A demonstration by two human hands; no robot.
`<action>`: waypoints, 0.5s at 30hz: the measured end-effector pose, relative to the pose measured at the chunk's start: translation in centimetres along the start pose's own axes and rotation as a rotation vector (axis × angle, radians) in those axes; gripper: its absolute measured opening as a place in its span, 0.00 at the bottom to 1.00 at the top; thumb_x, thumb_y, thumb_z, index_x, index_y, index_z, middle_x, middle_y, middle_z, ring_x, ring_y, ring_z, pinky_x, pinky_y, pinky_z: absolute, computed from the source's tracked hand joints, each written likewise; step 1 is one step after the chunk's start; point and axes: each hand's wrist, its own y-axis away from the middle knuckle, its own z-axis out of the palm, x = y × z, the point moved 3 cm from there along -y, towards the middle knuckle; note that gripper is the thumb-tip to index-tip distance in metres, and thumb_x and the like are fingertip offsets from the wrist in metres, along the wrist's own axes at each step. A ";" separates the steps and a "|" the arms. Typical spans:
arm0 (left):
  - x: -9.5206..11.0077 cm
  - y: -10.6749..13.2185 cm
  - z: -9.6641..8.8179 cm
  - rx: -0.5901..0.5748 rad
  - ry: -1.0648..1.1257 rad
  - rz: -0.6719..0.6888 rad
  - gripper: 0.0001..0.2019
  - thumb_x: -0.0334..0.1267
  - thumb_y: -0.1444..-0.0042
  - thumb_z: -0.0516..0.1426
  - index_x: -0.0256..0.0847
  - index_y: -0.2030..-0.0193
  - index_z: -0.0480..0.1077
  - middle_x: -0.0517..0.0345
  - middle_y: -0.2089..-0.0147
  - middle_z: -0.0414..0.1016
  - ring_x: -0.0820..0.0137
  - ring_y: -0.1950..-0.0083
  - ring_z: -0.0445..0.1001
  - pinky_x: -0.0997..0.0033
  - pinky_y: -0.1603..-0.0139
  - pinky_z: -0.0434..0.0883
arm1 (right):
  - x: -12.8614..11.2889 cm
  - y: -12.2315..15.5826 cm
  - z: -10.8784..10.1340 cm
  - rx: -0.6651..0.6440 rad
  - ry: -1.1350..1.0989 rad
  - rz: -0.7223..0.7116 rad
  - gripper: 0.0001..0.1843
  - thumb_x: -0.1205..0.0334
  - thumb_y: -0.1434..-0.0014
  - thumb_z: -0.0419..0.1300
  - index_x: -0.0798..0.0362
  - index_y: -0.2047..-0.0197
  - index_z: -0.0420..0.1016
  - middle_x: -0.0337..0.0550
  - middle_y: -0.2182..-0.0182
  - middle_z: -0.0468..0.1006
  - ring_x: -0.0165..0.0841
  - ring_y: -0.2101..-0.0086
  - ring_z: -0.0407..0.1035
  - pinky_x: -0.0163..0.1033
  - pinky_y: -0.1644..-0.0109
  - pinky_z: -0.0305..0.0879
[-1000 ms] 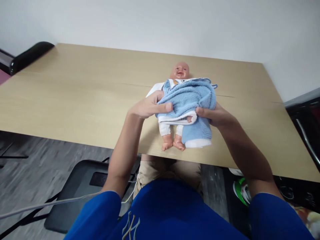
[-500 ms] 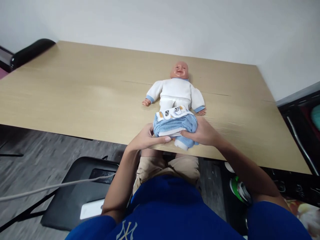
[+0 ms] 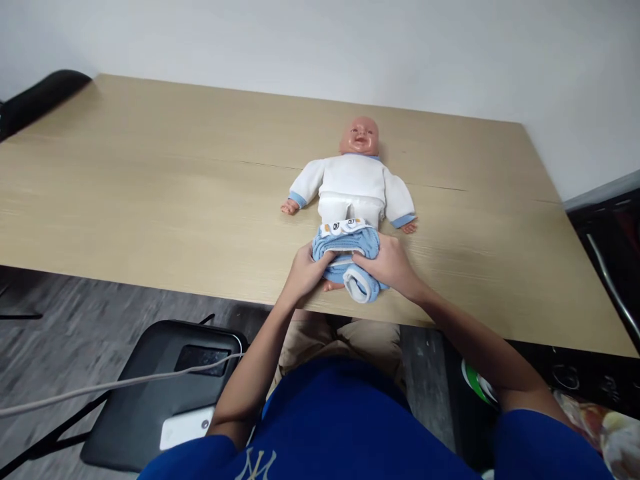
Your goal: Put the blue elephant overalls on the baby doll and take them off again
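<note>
A baby doll (image 3: 353, 177) in a white top with blue cuffs lies on its back on the table, its head toward the wall. Bunched light-blue terry pants (image 3: 345, 241) with a white eye-patterned panel sit around its lower legs. My left hand (image 3: 309, 268) grips the left side of the pants, thumb over the waistband. On the opposite side my right hand (image 3: 391, 263) holds them the same way, its thumb inside the edge. One rolled leg cuff shows a white-edged opening near the table's front edge. Beside it a bare doll foot (image 3: 333, 285) peeks out.
The wooden table (image 3: 175, 180) meets a white wall at the back. At the lower left stands a black folding chair (image 3: 135, 400) bearing a white phone (image 3: 185, 427), a dark power bank (image 3: 203, 359) and a cable (image 3: 125, 383). Dark shelving (image 3: 610, 253) stands at the right.
Both hands have moved slightly away from me with the pants, up the doll's legs. A doll foot and the rolled cuff's opening now show more clearly.
</note>
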 end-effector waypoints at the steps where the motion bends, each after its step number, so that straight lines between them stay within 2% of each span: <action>1: -0.2 -0.5 0.1 0.001 0.001 0.003 0.20 0.56 0.36 0.69 0.40 0.52 0.85 0.48 0.49 0.94 0.53 0.47 0.88 0.58 0.44 0.82 | 0.3 -0.2 0.2 0.005 0.003 0.002 0.09 0.54 0.39 0.76 0.45 0.58 0.84 0.46 0.63 0.92 0.47 0.63 0.83 0.50 0.56 0.77; 5: -0.4 -2.6 0.0 -0.005 -0.023 0.030 0.18 0.55 0.34 0.68 0.40 0.52 0.84 0.47 0.49 0.94 0.54 0.49 0.88 0.58 0.46 0.80 | 1.1 -1.9 0.4 -0.004 0.008 0.001 0.12 0.52 0.38 0.77 0.47 0.54 0.87 0.51 0.57 0.94 0.51 0.59 0.86 0.53 0.51 0.80; 9: -0.1 -4.2 -0.4 0.001 -0.090 0.100 0.17 0.52 0.33 0.68 0.41 0.47 0.84 0.47 0.47 0.92 0.53 0.47 0.87 0.54 0.43 0.78 | 1.2 -4.0 -0.5 0.026 0.021 -0.015 0.13 0.53 0.39 0.78 0.48 0.54 0.88 0.51 0.57 0.94 0.52 0.57 0.86 0.53 0.49 0.81; 12: 0.5 -3.7 -0.8 0.021 -0.162 0.127 0.14 0.49 0.33 0.67 0.43 0.49 0.82 0.49 0.50 0.90 0.55 0.50 0.84 0.54 0.45 0.76 | -0.1 -4.4 -1.8 0.015 0.046 -0.053 0.09 0.54 0.37 0.75 0.48 0.57 0.87 0.50 0.61 0.93 0.50 0.61 0.85 0.50 0.52 0.78; 15: 1.4 -1.6 -1.3 0.009 -0.205 0.124 0.11 0.47 0.31 0.65 0.45 0.48 0.79 0.52 0.51 0.88 0.56 0.50 0.83 0.55 0.46 0.75 | -2.5 -3.1 -3.1 -0.066 0.064 -0.112 0.07 0.55 0.35 0.74 0.48 0.62 0.84 0.47 0.66 0.91 0.44 0.66 0.81 0.47 0.57 0.72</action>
